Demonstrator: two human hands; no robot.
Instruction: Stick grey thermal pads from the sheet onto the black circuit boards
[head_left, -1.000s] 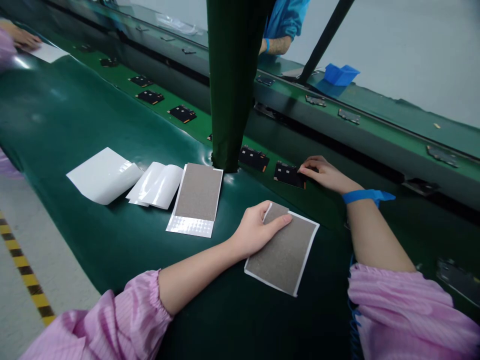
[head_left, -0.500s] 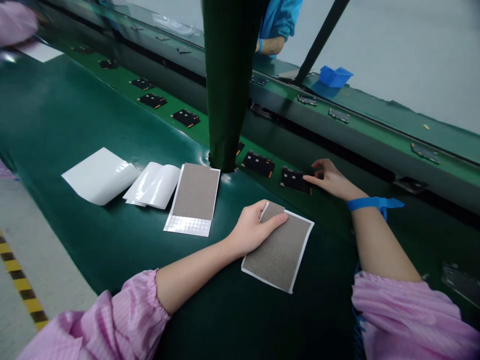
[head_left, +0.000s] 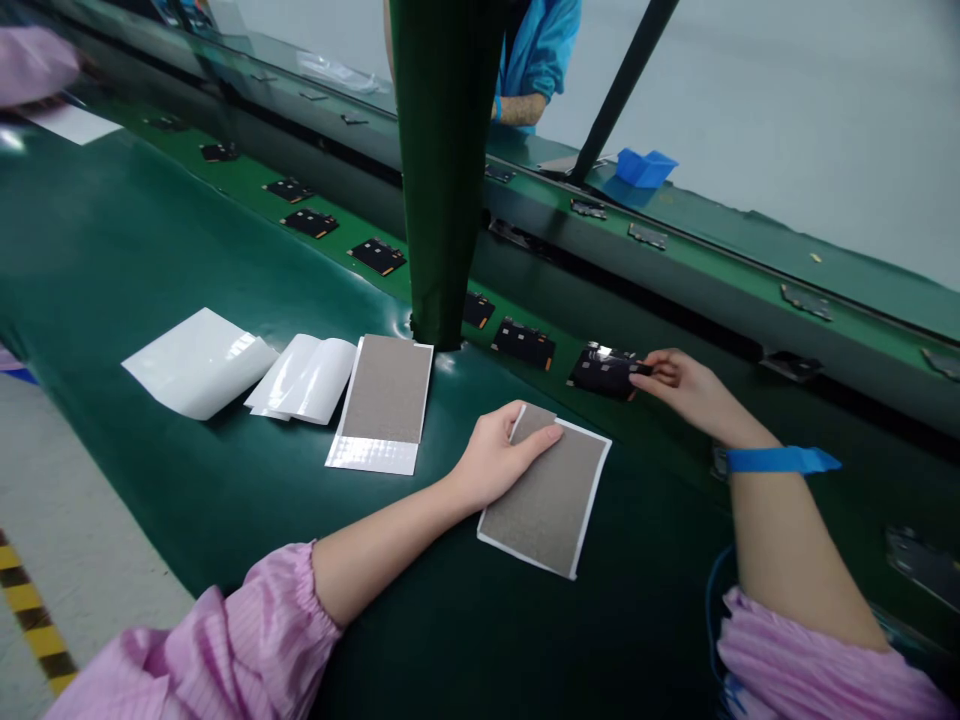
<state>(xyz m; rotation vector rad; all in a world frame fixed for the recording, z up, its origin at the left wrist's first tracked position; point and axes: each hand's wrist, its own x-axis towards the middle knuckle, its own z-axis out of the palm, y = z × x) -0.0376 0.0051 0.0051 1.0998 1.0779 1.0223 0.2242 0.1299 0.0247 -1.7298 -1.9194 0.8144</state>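
Pinching the right end of a flat black circuit board with small pale squares (head_left: 604,372), the person's right hand (head_left: 681,388) wears a bright blue wristband (head_left: 781,460) and reaches over the green strip (head_left: 334,265) along the far edge of the dark green desk (head_left: 247,480). Whether the board is lifted is unclear.

The left hand (head_left: 504,455) grasps a grey-brown rectangular sheet with a white border (head_left: 551,500), thumb on top, nearer the desk's front edge; its other fingers are mostly hidden.

To the left of that hand lies a similar grey-brown sheet with a shiny white lower strip (head_left: 386,390). Further towards the desk's left edge are curled glossy white sheets (head_left: 306,378) and a larger white sheet (head_left: 195,362). More black boards (head_left: 523,343) sit in a row on the strip, running behind a thick green post (head_left: 444,180).
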